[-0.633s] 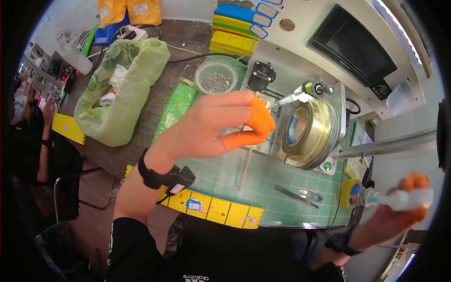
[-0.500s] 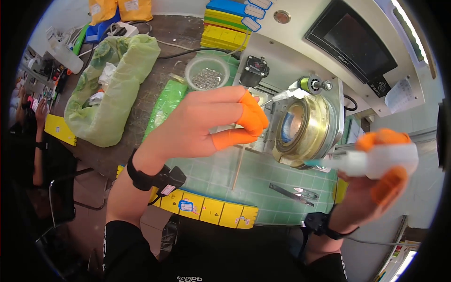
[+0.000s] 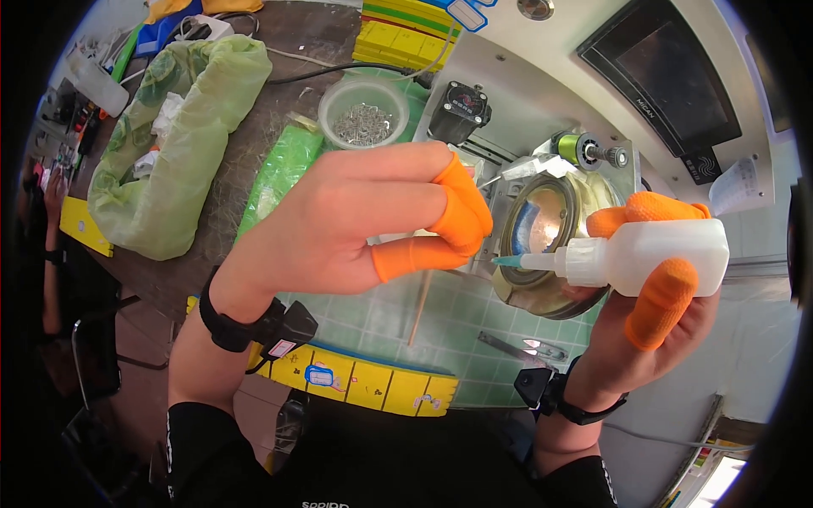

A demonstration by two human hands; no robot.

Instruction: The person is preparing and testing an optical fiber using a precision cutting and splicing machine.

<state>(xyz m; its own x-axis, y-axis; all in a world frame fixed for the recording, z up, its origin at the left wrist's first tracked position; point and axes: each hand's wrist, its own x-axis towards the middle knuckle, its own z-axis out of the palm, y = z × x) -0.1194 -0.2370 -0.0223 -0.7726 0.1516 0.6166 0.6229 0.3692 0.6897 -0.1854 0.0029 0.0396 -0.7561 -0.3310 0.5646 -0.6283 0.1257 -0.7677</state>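
My left hand (image 3: 381,216), with orange finger covers on its tips, is closed in a pinch in front of the machine; whatever the fingertips hold is too small to make out. In my right hand (image 3: 665,326), also in orange finger covers, lies a translucent white squeeze bottle (image 3: 669,254). The bottle is nearly level, and its teal needle tip (image 3: 508,262) points left, close to my left fingertips. Behind that tip sits a round ring-shaped machine part (image 3: 525,295) with a shiny, lit centre. A thin wooden stick (image 3: 420,309) shows below my left hand.
On the green cutting mat (image 3: 356,317) lie tweezers (image 3: 506,347) and a small metal tool (image 3: 546,350). A bowl (image 3: 323,110) of small metal pieces stands beyond my left hand. A bag-lined bin (image 3: 195,169) is at left, a yellow strip (image 3: 364,381) at the front edge, a screen (image 3: 669,76) at upper right.
My right hand has brought the squeeze bottle left and slightly up, so its tip is nearer my left fingertips. My left hand keeps its pinch. The whole view has shifted slightly.
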